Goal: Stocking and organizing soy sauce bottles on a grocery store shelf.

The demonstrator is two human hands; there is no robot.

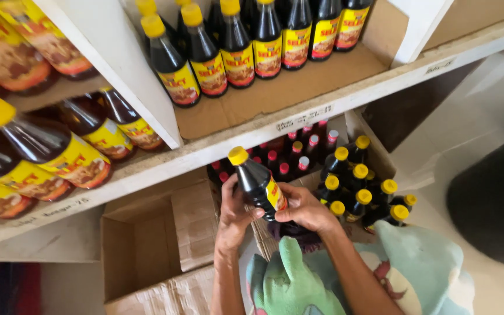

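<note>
Both hands, left hand (233, 217) and right hand (305, 210), are gripping one dark bottle (258, 184) with closed fingers, above the box (374, 153) holding many more; the shelf (298, 79) is sitting partly filled.

Your hands hold a glossy dark plastic bottle (258, 185) with a smooth yellow cap and shiny paper label. The white painted wooden shelf (217, 149) looks matt and scuffed; the open brown cardboard box (141, 245) is rough and dull.
</note>
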